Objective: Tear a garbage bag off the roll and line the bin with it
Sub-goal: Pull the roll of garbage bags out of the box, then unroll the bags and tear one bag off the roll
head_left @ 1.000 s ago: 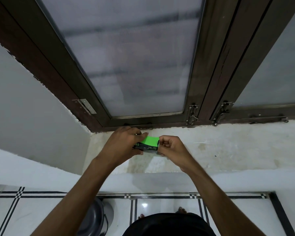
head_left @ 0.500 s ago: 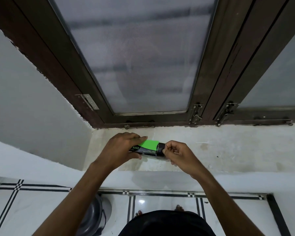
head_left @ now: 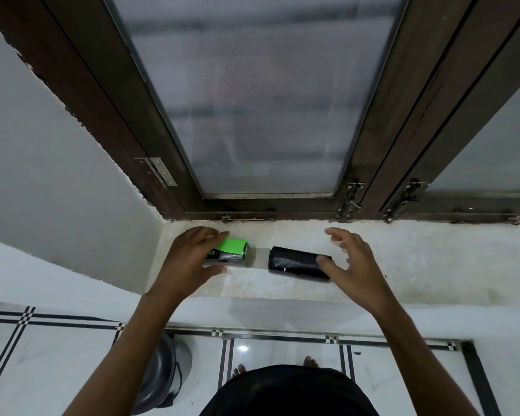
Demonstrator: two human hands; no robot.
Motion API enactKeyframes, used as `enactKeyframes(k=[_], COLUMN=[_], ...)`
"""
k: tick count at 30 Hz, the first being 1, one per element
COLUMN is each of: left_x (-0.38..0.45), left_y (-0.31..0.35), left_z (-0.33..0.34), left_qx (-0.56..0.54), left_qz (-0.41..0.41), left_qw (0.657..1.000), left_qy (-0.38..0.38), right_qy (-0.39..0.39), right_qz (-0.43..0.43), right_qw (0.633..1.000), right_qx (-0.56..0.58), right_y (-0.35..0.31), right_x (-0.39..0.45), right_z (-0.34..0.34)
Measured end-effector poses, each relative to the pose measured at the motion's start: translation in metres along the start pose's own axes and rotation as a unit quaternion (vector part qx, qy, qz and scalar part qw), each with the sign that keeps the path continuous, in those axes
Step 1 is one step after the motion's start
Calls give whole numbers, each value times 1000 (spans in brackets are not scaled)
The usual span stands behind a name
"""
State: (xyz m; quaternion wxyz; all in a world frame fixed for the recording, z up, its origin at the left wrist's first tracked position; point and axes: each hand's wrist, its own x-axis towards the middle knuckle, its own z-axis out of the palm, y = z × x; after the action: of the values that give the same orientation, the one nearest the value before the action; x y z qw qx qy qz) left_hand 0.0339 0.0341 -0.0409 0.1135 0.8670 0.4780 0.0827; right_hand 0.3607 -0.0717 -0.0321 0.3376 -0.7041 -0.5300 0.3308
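Observation:
A black roll of garbage bags (head_left: 293, 262) lies on its side on the pale window sill (head_left: 418, 265). To its left rests its green and black box (head_left: 230, 250), open at the right end. My left hand (head_left: 189, 261) grips the box, thumb below and fingers on top. My right hand (head_left: 353, 259) hovers over the roll's right end with fingers spread, the thumb tip touching the roll. The grey bin (head_left: 159, 376) stands on the floor below, partly hidden behind my left forearm.
A dark wooden window frame with frosted panes (head_left: 252, 100) and metal latches (head_left: 350, 199) rises right behind the sill. A white wall (head_left: 51, 160) closes the left side. Below is a white tiled floor with black lines (head_left: 282, 352), my feet on it.
The roll came out of the box and now lies on the sill. My right hand let go and opened. The left hand set the box down, still gripping it.

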Motion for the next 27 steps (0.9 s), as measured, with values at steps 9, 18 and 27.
enactKeyframes(k=[9,18,27], left_x=[-34,-22,0], left_y=[81,141,166], left_z=[-8,8,21], left_qx=[-165,-632,-653], left_qz=[-62,-239,-248], left_qw=[981,732,714], left_qy=[79,-84,-36], right_qy=[-158,-117,1], right_qz=[-140,150,53], right_qw=[940,898,991], right_qx=[-267,398,122], right_y=[-25,-41,-49], right_x=[17,-14,-22], right_z=[18,-3,5])
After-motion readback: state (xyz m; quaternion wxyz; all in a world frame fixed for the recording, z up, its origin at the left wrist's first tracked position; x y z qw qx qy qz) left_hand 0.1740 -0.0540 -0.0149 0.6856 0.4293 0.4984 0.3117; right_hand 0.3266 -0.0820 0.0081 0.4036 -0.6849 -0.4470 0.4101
